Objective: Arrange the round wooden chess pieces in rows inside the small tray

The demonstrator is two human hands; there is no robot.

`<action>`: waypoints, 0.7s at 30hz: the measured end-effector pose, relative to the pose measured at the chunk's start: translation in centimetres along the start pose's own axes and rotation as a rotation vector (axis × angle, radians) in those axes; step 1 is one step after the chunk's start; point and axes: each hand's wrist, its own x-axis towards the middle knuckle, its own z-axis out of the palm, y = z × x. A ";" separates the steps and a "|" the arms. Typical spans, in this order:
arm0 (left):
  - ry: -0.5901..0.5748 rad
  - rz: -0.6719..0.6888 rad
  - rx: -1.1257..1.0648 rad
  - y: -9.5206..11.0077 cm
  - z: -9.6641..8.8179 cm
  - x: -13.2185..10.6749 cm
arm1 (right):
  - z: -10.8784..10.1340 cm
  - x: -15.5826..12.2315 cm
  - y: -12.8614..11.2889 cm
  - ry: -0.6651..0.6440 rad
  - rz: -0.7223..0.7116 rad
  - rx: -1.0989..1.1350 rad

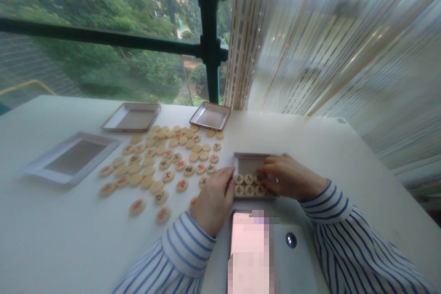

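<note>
A shallow rectangular box (250, 164) lies in front of me, with two rows of black-marked Chinese chess pieces (249, 189) along its near side. My left hand (214, 201) is closed at the box's left edge, its fingertips against the wall. Over the right part of the box, my right hand (291, 177) has its fingers bent down at a Chinese chess piece (257, 179) in the upper row. The fingers partly cover that piece and hide those to its right. To the left, many loose Chinese chess pieces (167, 176) lie spread out, some red-marked, some black-marked, others showing blank faces.
Two shallow trays (132, 130) (209, 127) stand at the table's far edge, and a larger pale tray (74, 179) lies at left. A phone (250, 248) with a lit, partly blurred-out screen rests near me, beside a pale flat object (296, 262) bearing a dark round spot.
</note>
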 end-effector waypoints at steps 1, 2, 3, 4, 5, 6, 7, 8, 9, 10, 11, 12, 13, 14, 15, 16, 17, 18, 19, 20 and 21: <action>0.002 0.003 -0.003 0.0 0.0 0.0 | 0.0 0.0 -0.1 0.012 0.001 -0.001; 0.003 0.007 -0.006 0.0 0.0 0.0 | 0.0 0.1 -0.2 0.023 0.000 -0.001; 0.004 0.012 -0.008 0.0 0.0 0.0 | 0.1 0.1 -0.3 0.028 -0.004 0.002; 0.002 0.015 -0.009 0.0 0.0 0.0 | 0.1 0.1 -0.4 0.030 -0.009 0.006; -0.002 0.014 -0.008 0.0 0.0 0.0 | 0.1 0.2 -0.5 0.031 -0.013 0.010; -0.006 0.012 -0.007 0.0 0.0 0.0 | 0.1 0.2 -0.6 0.031 -0.016 0.012; -0.011 0.008 -0.005 0.0 0.0 0.0 | 0.2 0.2 -0.6 0.031 -0.017 0.014; -0.016 0.005 -0.004 0.0 0.0 0.0 | 0.2 0.2 -0.6 0.032 -0.017 0.016; -0.019 0.001 -0.002 0.0 0.0 0.0 | 0.3 0.2 -0.6 0.031 -0.016 0.017; -0.021 -0.002 -0.001 0.0 0.0 0.0 | 0.3 0.2 -0.7 0.030 -0.015 0.019; -0.021 -0.004 0.000 0.0 0.0 0.0 | 0.3 0.2 -0.7 0.028 -0.015 0.023; -0.019 -0.007 0.000 0.0 0.0 0.0 | 0.4 0.2 -0.7 0.025 -0.014 0.026; -0.015 -0.008 0.000 0.0 0.0 0.0 | 0.4 0.2 -0.7 0.023 -0.014 0.030; -0.013 -0.007 0.000 0.0 0.0 0.0 | 0.3 0.2 -0.7 0.021 -0.016 0.035; -0.012 -0.005 0.000 0.0 0.0 0.0 | 0.3 0.2 -0.8 0.017 -0.018 0.039; -0.013 -0.002 0.000 0.0 0.0 0.0 | 0.2 0.2 -0.8 0.015 -0.019 0.041; -0.016 -0.001 0.000 0.0 0.0 0.0 | 0.2 0.2 -0.8 0.012 -0.020 0.042; -0.017 -0.003 -0.001 0.0 0.0 0.0 | 0.2 0.2 -0.8 0.007 -0.022 0.041; -0.018 -0.004 -0.001 0.0 0.0 0.0 | 0.2 0.2 -0.8 0.005 -0.021 0.039; -0.019 -0.006 -0.001 0.0 0.0 0.0 | 0.2 0.2 -0.8 0.004 -0.021 0.036; -0.019 -0.007 -0.001 0.0 0.0 0.0 | 0.2 0.2 -0.8 0.005 -0.023 0.032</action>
